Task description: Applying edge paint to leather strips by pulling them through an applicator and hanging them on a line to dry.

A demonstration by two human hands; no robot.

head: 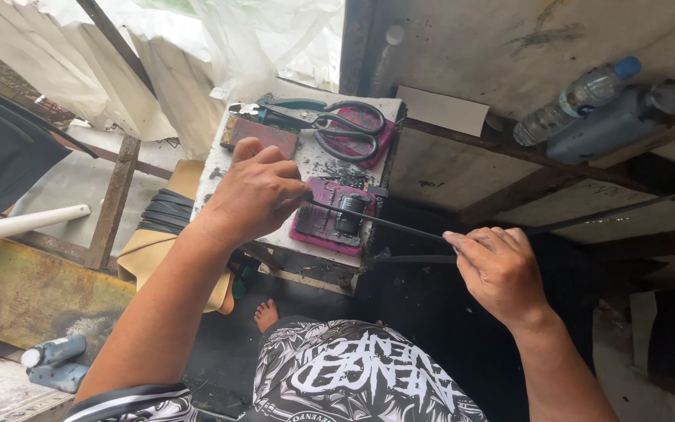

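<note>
- Presently: left hand (255, 195), fist clenched, its grip closed on one end of a thin black strip (384, 222), resting on a small table (306, 168).
- Right hand (501, 270), off the table's right edge, fingers pinched shut on the strip farther along; the strip runs taut from hand to hand and on past the right hand toward the far right.
- Strip position: crosses a pink pad (323, 223) at the table's near edge, passing over a black block (351, 215) that sits on the pad.
- Second pink pad (369, 129) at the table's far edge, with black scissors (349, 125) lying on it.
- Green-handled pliers (279, 109) beside the scissors, also at the far edge.
- Reddish-brown block (263, 134) just behind the left hand.
- Coil of black strips (167, 212) left of the table, on tan sheet material (150, 250).
- Clear bottle, blue cap (576, 98), lying on a shelf to the upper right, touching a dark grey jug (615, 125).
- White pipe (21, 224) at the left.
- Bare foot (266, 315) below the table; patterned black-and-white shorts (345, 375) at the bottom.
</note>
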